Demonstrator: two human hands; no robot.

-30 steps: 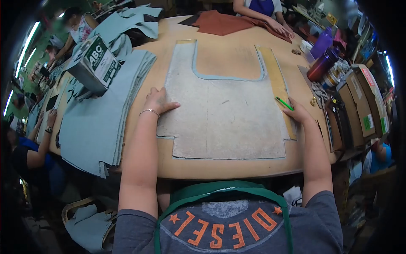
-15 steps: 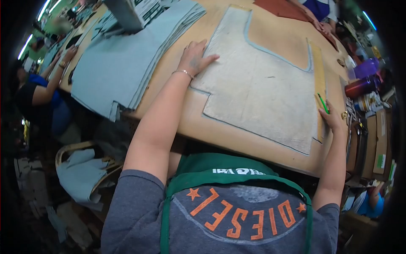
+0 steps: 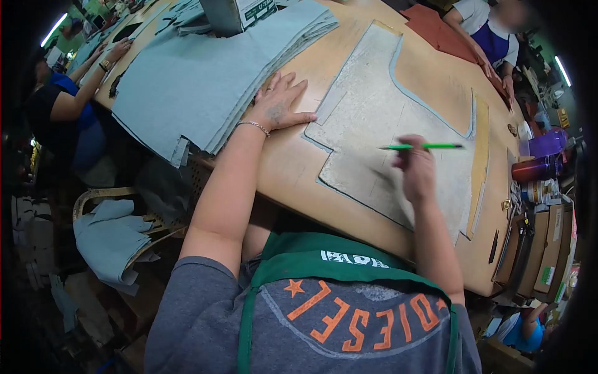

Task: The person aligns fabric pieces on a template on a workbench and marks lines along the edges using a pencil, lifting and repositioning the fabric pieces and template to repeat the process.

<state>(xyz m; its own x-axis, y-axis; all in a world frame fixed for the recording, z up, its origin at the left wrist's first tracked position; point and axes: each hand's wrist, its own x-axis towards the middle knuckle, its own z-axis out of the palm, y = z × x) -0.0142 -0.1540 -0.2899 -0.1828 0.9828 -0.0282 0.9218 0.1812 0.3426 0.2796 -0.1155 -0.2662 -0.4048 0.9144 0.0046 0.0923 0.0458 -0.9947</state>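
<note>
My left hand (image 3: pixel 280 107) lies on the table with fingers spread, between the stack of light blue sheets (image 3: pixel 212 81) and a large pale grey pattern piece (image 3: pixel 367 112). Its thumb touches the pattern's left edge. A thin blue border shows along parts of the pattern's outline, so light blue material seems to lie under it. Above the pattern's lower right area, my right hand (image 3: pixel 416 171), slightly blurred, is closed on a green pencil (image 3: pixel 439 146) held nearly level, its dark end to the right. A yellowish strip (image 3: pixel 479 143) runs along the pattern's right side.
A metal block (image 3: pixel 223 15) weighs on the blue stack. Co-workers stand at the far right, by reddish-brown material (image 3: pixel 436 31), and at the left. Cups (image 3: pixel 536 168) and cardboard boxes (image 3: pixel 548 249) line the right edge. A chair (image 3: pixel 93 194) holds blue pieces.
My right hand has moved left from the pattern's right edge to above its surface, carrying the pencil. My left hand has slid off the pattern toward the stack, fingers spreading. The view has shifted.
</note>
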